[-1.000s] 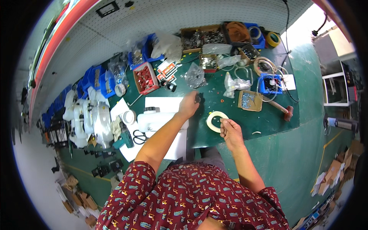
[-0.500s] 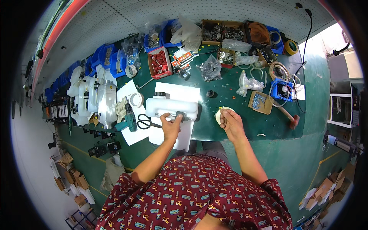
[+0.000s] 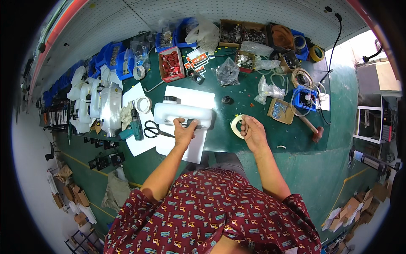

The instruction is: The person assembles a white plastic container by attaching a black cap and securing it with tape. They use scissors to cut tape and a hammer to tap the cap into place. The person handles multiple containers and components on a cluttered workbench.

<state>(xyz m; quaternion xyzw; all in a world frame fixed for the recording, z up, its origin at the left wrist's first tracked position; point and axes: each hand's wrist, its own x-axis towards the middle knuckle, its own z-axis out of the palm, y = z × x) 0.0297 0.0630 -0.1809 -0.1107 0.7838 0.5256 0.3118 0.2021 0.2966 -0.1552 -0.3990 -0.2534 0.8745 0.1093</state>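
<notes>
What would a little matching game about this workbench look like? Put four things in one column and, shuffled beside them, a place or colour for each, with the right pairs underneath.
Things:
1. Hammer
2. Plastic container
3. Drill
4. Cream tape roll

Places and colours:
A. Teal and black
B. By the fingers of the right hand
C. Near the right end of the green bench
D. White, with a black cap

Right pairs: 1-C, 2-D, 3-A, 4-B
</notes>
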